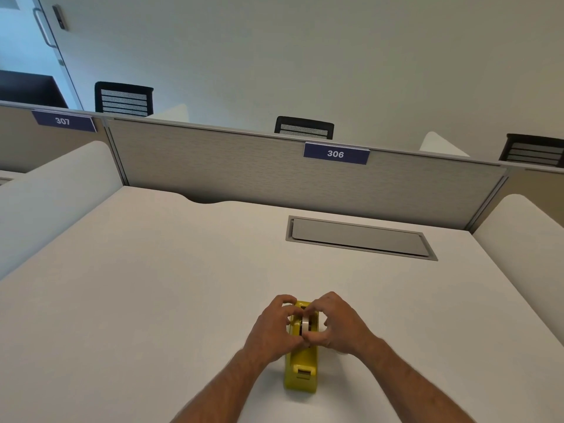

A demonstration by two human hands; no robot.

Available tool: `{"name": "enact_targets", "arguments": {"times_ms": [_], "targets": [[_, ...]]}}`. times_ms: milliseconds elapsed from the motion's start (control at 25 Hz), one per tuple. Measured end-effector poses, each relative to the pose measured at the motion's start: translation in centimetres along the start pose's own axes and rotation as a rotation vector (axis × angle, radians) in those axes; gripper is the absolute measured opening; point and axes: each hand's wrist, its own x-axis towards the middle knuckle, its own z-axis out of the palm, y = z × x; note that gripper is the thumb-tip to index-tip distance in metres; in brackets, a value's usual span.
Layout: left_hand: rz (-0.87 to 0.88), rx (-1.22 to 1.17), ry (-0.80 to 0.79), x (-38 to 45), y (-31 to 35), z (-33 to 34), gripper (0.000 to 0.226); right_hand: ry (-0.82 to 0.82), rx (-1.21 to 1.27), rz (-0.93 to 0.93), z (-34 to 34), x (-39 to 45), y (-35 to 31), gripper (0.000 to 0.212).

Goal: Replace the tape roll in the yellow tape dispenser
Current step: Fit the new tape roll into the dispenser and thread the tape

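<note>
White desk (152, 285) in numbered cubicle, grey partition (244, 166) behind, cable hatch (360, 238) set in top. Near front edge we have yellow tape dispenser (300, 366) lying lengthwise, cutter end toward us. Our left hand (271, 328) and right hand (338, 323) flank it, fingers curled, pinching tape roll (304, 325) standing on edge in cradle. Risks, as we judge: roll or hub skews and jams in slots; fingers slip, roll drops; dispenser slides. Roll looks thin, pale; hub hidden.
</note>
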Motion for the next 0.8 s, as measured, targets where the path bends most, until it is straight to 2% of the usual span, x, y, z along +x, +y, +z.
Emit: {"name": "enact_targets", "arguments": {"times_ms": [160, 440, 640, 800], "targets": [[-0.007, 0.002, 0.003, 0.02, 0.19, -0.04, 0.059, 0.000, -0.026, 0.004, 0.00, 0.11, 0.16, 0.047], [-0.018, 0.003, 0.018, 0.02, 0.25, 0.13, 0.057, 0.053, 0.017, 0.009, -0.14, 0.18, -0.21, 0.024], [-0.014, 0.002, 0.015, 0.08, 0.25, 0.00, 0.058, 0.018, -0.002, -0.014, -0.40, -0.03, -0.41, 0.030], [-0.017, 0.020, 0.014, 0.17, 0.18, 0.14, 0.059, 0.046, 0.019, -0.001, -0.46, 0.18, -0.34, 0.018]]}}
